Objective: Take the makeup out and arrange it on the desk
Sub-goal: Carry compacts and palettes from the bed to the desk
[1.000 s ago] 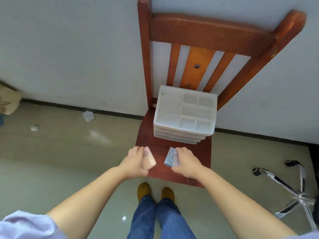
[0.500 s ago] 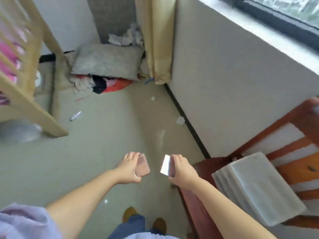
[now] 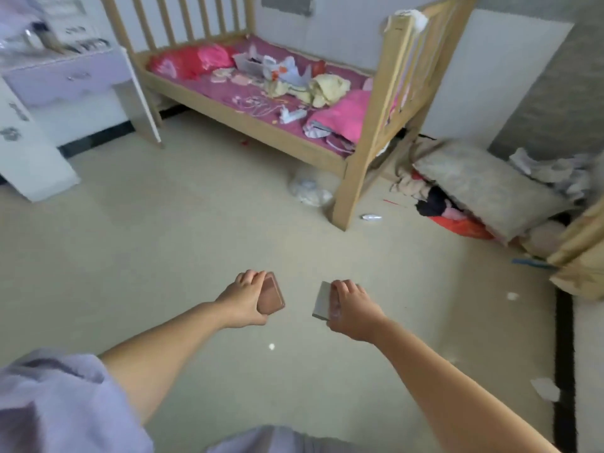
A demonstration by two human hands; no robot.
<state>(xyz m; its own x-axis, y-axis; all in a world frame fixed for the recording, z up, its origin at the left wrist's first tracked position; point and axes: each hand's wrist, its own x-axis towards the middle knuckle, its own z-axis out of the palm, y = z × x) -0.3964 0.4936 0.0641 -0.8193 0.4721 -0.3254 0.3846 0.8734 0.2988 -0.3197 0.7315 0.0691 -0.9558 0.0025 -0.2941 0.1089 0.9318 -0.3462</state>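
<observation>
Gripping flat glossy pink compact

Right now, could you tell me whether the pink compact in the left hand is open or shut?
Shut. The pink compact shows as one flat closed slab in the left hand, with no lid raised.

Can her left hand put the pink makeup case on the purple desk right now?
Probably not yet. The left hand holds the pink case over open floor, and the purple desk stands far off at the upper left. Nothing blocks the way; she must walk over.
</observation>
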